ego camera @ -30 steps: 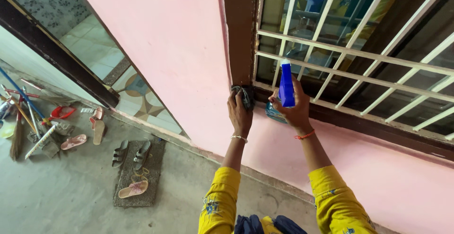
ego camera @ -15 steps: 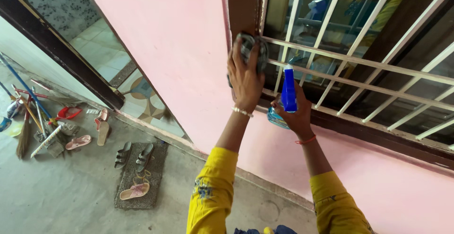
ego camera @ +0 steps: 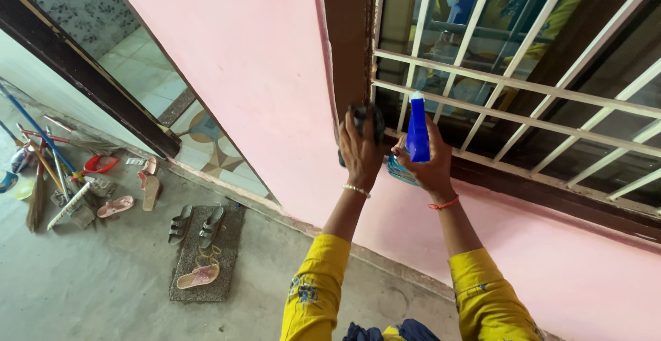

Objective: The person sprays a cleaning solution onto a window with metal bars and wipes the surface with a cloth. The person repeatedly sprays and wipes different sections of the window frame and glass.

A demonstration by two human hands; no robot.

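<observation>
Pink-painted outer wall (ego camera: 261, 72) is recorded as the backdrop, with a dark brown wooden window frame (ego camera: 350, 38) set into it and a white metal grille (ego camera: 509, 86) fitted across the glass to the right. Left hand (ego camera: 359, 149): pressed against the lower part of the frame's upright, fingers clenched around a dark bunched cloth (ego camera: 366, 117), which is held flat to the wood just above the sill corner. Half a second earlier the same hand and cloth are noted higher up the upright, level with the first crossbar; a downward stroke along the frame is therefore inferred, and the wiping of that edge is judged to be under way, with the lowest portion now reached. Right hand (ego camera: 425, 165): closed around a blue spray bottle (ego camera: 417, 129), held upright just beside the cloth and in front of the grille, its place little altered from before; whether the trigger is pressed cannot be told. Bracelets are noted at both wrists, yellow sleeves (ego camera: 313, 293) below. Far left and lower: an open tiled doorway (ego camera: 158, 79), a grey concrete floor (ego camera: 82, 279), a small doormat (ego camera: 200, 251) bearing sandals (ego camera: 196, 277), and brooms and mop handles (ego camera: 41, 169) lying with loose slippers nearby.
</observation>
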